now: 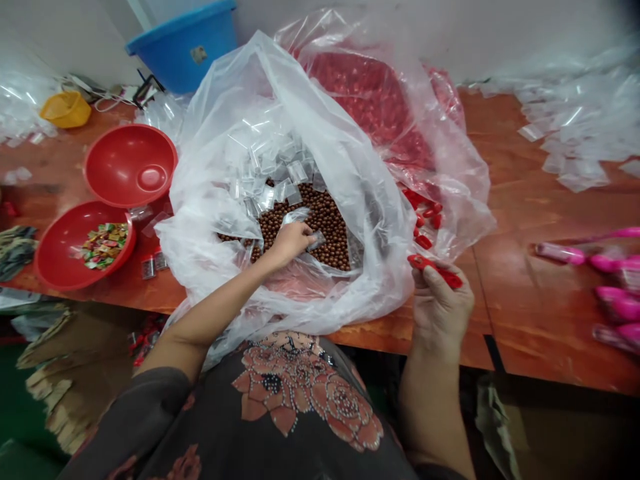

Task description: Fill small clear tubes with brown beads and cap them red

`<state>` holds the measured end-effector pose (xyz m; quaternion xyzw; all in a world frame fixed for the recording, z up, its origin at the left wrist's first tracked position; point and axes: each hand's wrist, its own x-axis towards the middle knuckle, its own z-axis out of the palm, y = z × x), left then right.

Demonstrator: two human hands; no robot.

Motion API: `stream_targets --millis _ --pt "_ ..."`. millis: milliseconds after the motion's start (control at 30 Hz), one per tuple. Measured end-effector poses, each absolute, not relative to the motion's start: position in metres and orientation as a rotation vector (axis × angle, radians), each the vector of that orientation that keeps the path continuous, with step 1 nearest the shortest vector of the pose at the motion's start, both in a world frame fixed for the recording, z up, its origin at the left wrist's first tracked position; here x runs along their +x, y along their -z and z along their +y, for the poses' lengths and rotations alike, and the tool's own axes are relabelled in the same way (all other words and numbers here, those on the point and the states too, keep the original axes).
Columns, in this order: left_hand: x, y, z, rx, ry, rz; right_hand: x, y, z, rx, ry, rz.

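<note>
Head view: the right hand (444, 295) pinches an elongated red plastic piece (420, 262) crosswise; leftward of it, nearer the brown round balls (327, 218), the left hand (291, 241) clasps a small clear plastic box (317, 240).

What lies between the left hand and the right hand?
In the head view, brown balls and the crumpled wall of the translucent bag lie between the left hand, inside the bag, and the right hand, outside it.

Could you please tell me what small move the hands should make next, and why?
Probably bring the hands together: the left hand holds a small clear case by the brown balls, the right hand a red piece, with a gap between.
</note>
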<state>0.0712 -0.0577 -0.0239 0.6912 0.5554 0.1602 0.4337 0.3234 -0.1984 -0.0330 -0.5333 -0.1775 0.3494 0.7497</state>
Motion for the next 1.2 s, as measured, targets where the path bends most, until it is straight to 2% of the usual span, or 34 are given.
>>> stream_targets --millis 200,367,767,1000,1200 --pt "0.097 0.053 -0.049 1.553 -0.583 1.342 0.313 0.035 -0.205 -1.123 -0.933 -0.369" --pt "0.107 0.06 -0.051 1.481 -0.669 1.313 0.309 0.028 -0.208 -1.136 -0.917 -0.391" --pt "0.093 0.053 -0.065 0.985 -0.808 1.001 0.287 0.018 -0.207 -1.229 -1.06 -0.461" --pt "0.061 0.024 -0.092 1.052 -0.862 0.889 0.262 0.014 -0.192 -1.215 -1.12 -0.641" --pt "0.048 0.013 -0.106 0.915 -0.775 0.822 0.247 0.019 -0.169 -1.21 -1.217 -0.784"
